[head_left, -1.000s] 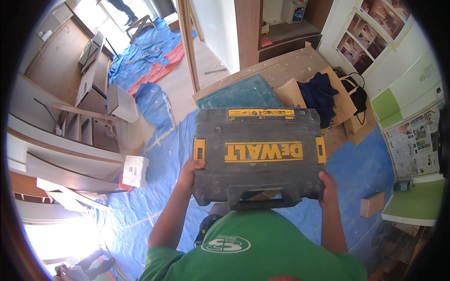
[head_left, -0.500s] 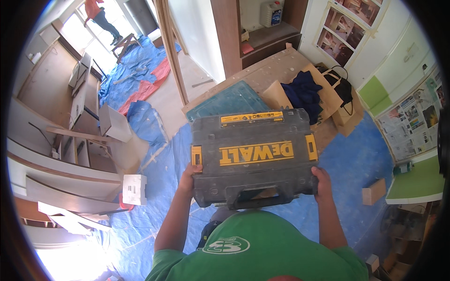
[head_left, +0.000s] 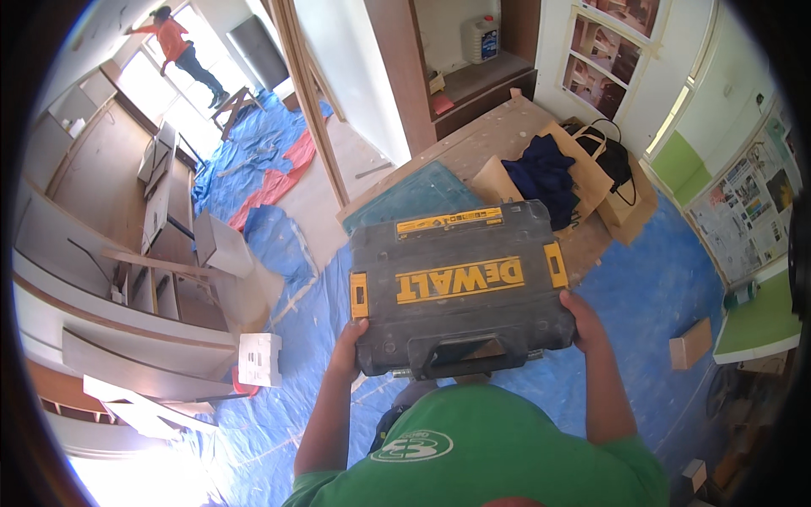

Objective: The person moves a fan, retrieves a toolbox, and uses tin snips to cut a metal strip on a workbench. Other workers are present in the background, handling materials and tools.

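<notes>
A black hard plastic tool case (head_left: 460,317) with yellow latches is held in front of my body, its carrying handle (head_left: 460,359) toward me. My left hand (head_left: 348,342) grips the case's left side, with the thumb just below the left latch. On the opposite side my right hand (head_left: 583,319) holds the edge below the right latch. The fingers under the case are hidden on both hands. Its lid is closed. Beyond the case lies a teal flat board (head_left: 418,198), partly covered by it.
Paper bags (head_left: 629,194) and dark blue cloth (head_left: 545,173) sit on a wooden platform. Blue sheeting (head_left: 642,296) covers the floor. A wooden block (head_left: 691,344) is at right, a white box (head_left: 259,359) at left. Another person (head_left: 182,51) stands on a small trestle at the far left.
The case has tilted slightly, and my left hand sits a little lower along its side. The view has shifted, showing more of the person at the far left, whose arm is raised.
</notes>
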The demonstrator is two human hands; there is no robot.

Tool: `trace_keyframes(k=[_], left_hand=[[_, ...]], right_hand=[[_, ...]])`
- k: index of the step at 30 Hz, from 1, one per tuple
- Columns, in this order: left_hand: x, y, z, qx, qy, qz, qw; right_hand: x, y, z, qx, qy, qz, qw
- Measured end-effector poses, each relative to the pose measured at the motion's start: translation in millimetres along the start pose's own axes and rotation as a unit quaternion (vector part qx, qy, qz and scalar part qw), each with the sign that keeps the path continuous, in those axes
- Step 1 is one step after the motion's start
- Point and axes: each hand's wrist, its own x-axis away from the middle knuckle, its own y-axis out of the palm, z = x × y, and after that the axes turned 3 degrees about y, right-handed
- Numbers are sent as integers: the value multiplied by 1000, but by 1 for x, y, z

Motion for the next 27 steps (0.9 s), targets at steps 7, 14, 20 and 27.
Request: trace_keyframes(k=[7,14,20,27], left_hand=[[-3,-2,-5,16,-7,-26,999],[-7,-2,-13,60,17,-47,997],[-4,2,-9,56,8,-40,998],[-3,0,-11,54,23,-32,998]], right_hand=[[-1,1,3,-13,5,9,1000],[1,7,-4,-20,31,3,999],[1,7,-5,-25,23,-17,999],[-7,3,4,-48,4,-35,998]])
